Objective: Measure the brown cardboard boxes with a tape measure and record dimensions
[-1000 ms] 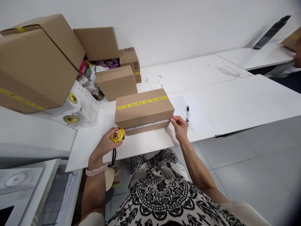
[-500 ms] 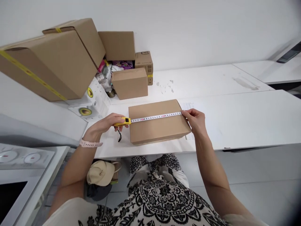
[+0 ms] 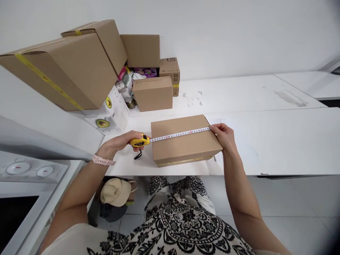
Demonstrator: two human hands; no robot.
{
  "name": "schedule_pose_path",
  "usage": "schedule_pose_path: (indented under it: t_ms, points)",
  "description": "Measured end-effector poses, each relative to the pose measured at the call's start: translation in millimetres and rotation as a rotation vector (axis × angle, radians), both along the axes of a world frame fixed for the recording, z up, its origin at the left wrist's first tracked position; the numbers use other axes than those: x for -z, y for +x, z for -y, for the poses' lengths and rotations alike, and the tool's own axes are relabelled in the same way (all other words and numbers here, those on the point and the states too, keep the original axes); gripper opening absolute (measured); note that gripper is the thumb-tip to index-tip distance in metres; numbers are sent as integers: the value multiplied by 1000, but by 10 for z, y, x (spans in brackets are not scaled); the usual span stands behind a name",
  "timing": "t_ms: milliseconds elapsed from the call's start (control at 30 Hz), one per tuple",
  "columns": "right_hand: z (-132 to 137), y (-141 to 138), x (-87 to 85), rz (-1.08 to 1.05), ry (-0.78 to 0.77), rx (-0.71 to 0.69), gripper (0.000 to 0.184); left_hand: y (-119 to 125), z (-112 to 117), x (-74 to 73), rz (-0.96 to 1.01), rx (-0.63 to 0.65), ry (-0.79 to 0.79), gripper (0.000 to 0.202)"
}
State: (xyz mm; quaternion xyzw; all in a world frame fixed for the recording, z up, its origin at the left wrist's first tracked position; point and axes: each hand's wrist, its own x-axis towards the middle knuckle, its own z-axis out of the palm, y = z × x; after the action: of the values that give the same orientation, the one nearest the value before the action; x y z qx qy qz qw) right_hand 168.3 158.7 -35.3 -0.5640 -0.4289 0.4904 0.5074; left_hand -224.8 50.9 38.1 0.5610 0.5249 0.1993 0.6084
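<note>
A closed brown cardboard box (image 3: pixel 183 147) lies on the white table before me. Across its top runs the white blade of a tape measure (image 3: pixel 141 140), pulled out from left to right. The yellow case is in my left hand (image 3: pixel 124 140), just off the box's left edge, with a black wrist strap hanging below. At the right edge of the box, my right hand (image 3: pixel 223 136) pinches the blade's end; the tip itself is hidden by the fingers. Printed paper (image 3: pixel 219 157) shows partly from under the box, by my right hand.
Large cardboard boxes (image 3: pixel 79 67) are stacked at the left on white boxes with avocado pictures (image 3: pixel 117 115). A smaller carton (image 3: pixel 153 94) stands behind. A white appliance with knobs (image 3: pixel 29 170) is at lower left. Caps (image 3: pixel 115 192) lie below the table edge (image 3: pixel 239 175).
The view has shifted, so the scene sits further right. My left hand has turned the tape case, showing more of its side, and a little more blade is out. My right hand still pinches the end.
</note>
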Motion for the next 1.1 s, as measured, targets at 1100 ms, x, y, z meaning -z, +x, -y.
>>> schedule_pose_path:
  t_ms: [1100]
  points:
    - [3, -1, 16, -27, 3, -18, 30, 76, -89, -25, 49, 14, -19, 39]
